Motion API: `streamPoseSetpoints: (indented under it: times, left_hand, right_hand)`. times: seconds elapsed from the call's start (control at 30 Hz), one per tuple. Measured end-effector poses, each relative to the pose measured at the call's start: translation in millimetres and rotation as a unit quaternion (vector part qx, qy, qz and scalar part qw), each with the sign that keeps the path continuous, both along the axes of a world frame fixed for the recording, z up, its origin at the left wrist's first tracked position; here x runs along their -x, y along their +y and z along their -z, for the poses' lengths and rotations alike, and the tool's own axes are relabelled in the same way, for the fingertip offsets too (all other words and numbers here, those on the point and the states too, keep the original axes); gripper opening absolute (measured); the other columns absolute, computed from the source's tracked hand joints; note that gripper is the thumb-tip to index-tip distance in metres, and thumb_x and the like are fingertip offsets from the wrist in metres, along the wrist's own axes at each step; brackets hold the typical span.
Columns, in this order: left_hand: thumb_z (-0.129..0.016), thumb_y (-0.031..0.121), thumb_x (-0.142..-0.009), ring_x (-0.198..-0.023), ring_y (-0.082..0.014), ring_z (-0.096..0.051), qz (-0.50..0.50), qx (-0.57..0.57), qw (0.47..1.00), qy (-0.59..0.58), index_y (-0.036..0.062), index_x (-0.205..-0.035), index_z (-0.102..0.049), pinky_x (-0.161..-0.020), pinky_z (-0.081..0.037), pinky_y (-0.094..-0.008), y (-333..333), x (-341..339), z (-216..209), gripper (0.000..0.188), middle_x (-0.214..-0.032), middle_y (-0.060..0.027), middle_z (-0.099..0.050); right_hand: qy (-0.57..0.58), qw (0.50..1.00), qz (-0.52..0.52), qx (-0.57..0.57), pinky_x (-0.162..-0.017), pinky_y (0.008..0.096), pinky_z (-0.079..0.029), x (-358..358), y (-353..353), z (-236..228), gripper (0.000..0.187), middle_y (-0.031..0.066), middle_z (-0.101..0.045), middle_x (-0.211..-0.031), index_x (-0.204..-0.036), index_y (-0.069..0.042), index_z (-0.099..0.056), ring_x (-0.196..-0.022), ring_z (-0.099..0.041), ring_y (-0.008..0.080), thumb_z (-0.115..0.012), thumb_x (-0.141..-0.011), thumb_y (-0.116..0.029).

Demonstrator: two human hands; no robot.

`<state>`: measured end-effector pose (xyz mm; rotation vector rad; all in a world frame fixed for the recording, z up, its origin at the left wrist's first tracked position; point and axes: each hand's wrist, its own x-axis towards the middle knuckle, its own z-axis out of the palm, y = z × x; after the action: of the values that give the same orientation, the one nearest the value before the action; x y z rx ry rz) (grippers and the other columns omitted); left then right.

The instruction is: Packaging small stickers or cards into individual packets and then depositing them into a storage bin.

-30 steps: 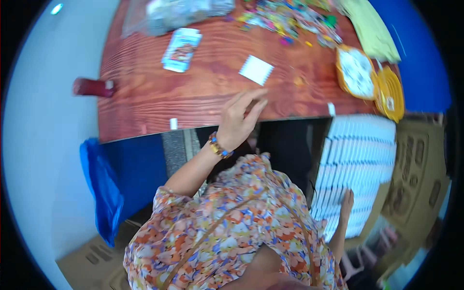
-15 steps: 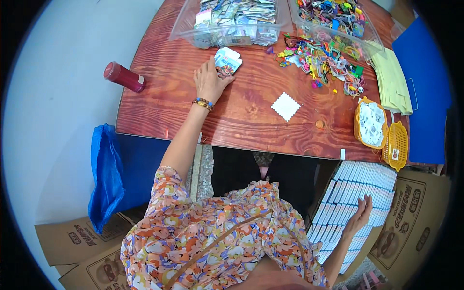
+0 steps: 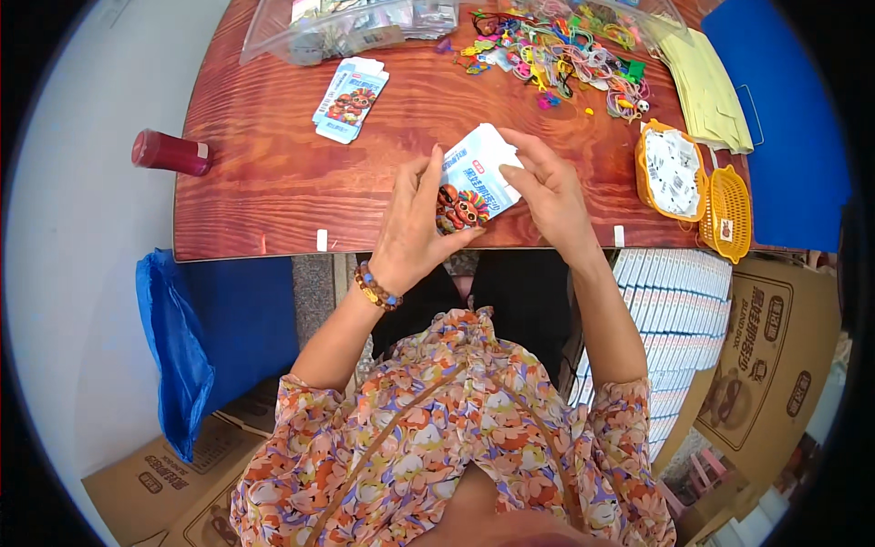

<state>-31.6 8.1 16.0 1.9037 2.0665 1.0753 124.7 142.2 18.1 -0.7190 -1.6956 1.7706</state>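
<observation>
A flat light-blue printed box is held between my hands over the near part of the table. My left hand, with beaded bracelets at its wrist, grips its left side, thumb along the lower edge. My right hand pinches its right side, thumb on the front and fingers behind. Farther left on the table lie a few more flat boxes, overlapping one another. The white square with zigzag edges does not show now.
Clear bins of packets and colourful cords line the back, with loose cords spilled before them. Yellow baskets and yellow sheets are at right, a red bottle at left. A carton of packed boxes stands lower right.
My left hand has come back toward me with a flat box from the far pile. My right hand has risen from above the carton and taken hold of it too. The view has shifted.
</observation>
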Motion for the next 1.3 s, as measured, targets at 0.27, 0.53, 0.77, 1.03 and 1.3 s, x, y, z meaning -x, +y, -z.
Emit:
streamPoseSetpoints:
  times: [0.27, 0.53, 0.77, 1.03, 1.3]
  left_hand:
    - [-0.090, 0.019, -0.062, -0.106, -0.0365, -0.058, -0.059, -0.026, 0.995, -0.071, -0.0013, -0.130, -0.048, -0.088, -0.051, -0.0430, 8.6, -13.3, 1.7, 0.082, -0.113, -0.0194, -0.057]
    - [-0.090, 0.020, -0.064, -0.099, -0.0352, -0.061, -0.084, -0.016, 0.990, -0.116, 0.0007, -0.123, -0.053, -0.082, -0.051, -0.0422, 20.6, -29.8, 8.6, 0.072, -0.106, -0.0177, -0.061]
    - [-0.086, 0.018, -0.072, -0.085, -0.0288, -0.067, -0.122, -0.008, 0.980, -0.158, 0.0000, -0.116, -0.059, -0.072, -0.053, -0.0385, 22.3, -36.6, 11.6, 0.055, -0.095, -0.0146, -0.066]
    - [-0.071, 0.001, -0.086, -0.091, -0.0144, -0.069, -0.020, 0.048, 0.899, -0.434, -0.0024, -0.120, -0.060, -0.079, -0.056, -0.0277, 17.6, -14.5, 8.3, 0.035, -0.100, -0.0121, -0.071]
    - [-0.070, -0.006, -0.085, -0.092, -0.0163, -0.066, 0.042, 0.048, 0.893, -0.446, 0.0054, -0.139, -0.040, -0.076, -0.056, -0.0297, 17.8, -19.9, -0.7, 0.063, -0.105, -0.0118, -0.061]
  right_hand:
    - [0.015, 0.997, 0.073, -0.023, -0.085, 0.0264, -0.050, -10.1, -5.7, -9.7, 0.038, 0.0114, -0.068, -0.107, -0.133, -0.001, -0.052, -0.101, -0.062, 0.0124, -0.060, -0.097, -0.009]
    - [0.095, 0.980, 0.153, -0.082, -0.096, 0.0343, -0.052, -14.5, -38.0, 27.9, 0.043, 0.0165, -0.057, -0.128, -0.133, 0.003, -0.045, -0.119, -0.060, 0.0256, -0.058, -0.092, 0.008]
    - [0.072, 0.987, 0.107, -0.095, -0.088, 0.0271, -0.052, -18.3, -22.1, 46.8, 0.039, 0.0116, -0.065, -0.111, -0.134, 0.004, -0.048, -0.103, -0.064, 0.0155, -0.055, -0.096, 0.006]
    - [0.075, 0.995, 0.047, -0.044, -0.091, 0.0243, -0.050, -31.9, -2.7, 24.7, 0.031, 0.0073, -0.064, -0.115, -0.126, 0.003, -0.058, -0.106, -0.063, 0.0127, -0.058, -0.095, 0.004]
    - [0.046, 0.994, -0.010, -0.096, -0.086, 0.0264, -0.049, -39.1, 16.8, 15.9, 0.014, 0.0069, -0.060, -0.112, -0.105, 0.001, -0.065, -0.102, -0.060, 0.0125, -0.063, -0.091, 0.000]
